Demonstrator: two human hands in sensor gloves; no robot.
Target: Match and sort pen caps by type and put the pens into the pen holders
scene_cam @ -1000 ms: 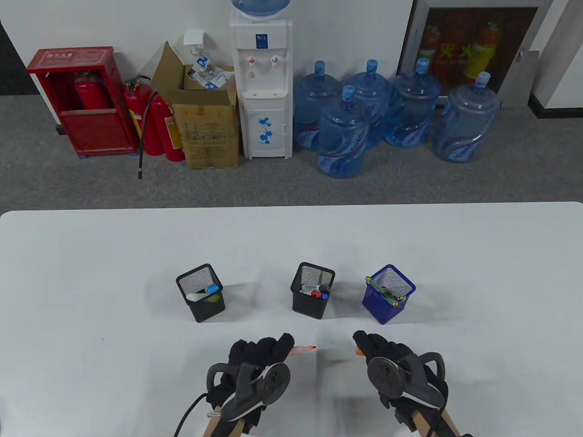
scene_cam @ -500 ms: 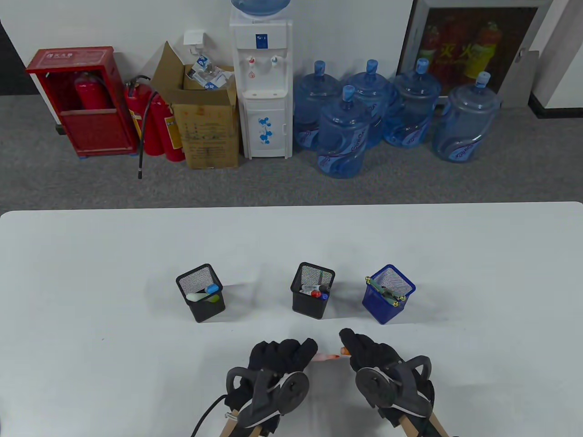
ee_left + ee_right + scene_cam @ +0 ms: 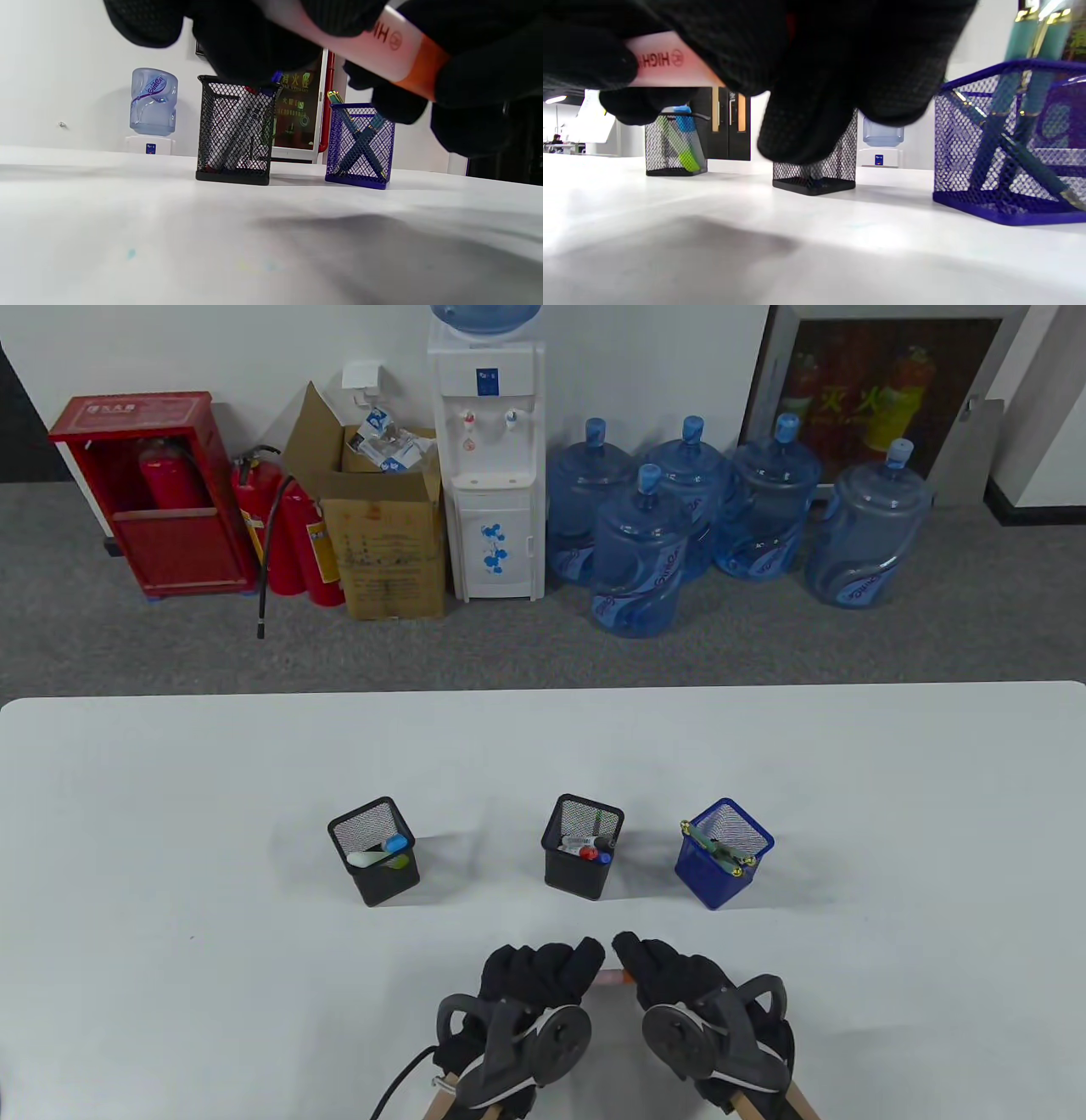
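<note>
Near the table's front edge my two hands meet fingertip to fingertip. My left hand grips the barrel of a pink highlighter, whose printed barrel runs across the top of the left wrist view. My right hand holds the orange cap, which sits against the barrel's end. The right wrist view shows the same barrel between both gloves. Behind the hands stand three mesh holders: a left black one with highlighters, a middle black one with markers, and a blue one with green pens.
The white table stretches wide on both sides of the holders. Beyond its far edge the floor carries a water dispenser, several blue water jugs, a cardboard box and red fire extinguishers.
Both hands moved toward each other. The gap between the highlighter's red tip and the orange cap closed, and the tip is now hidden by the cap and gloves.
</note>
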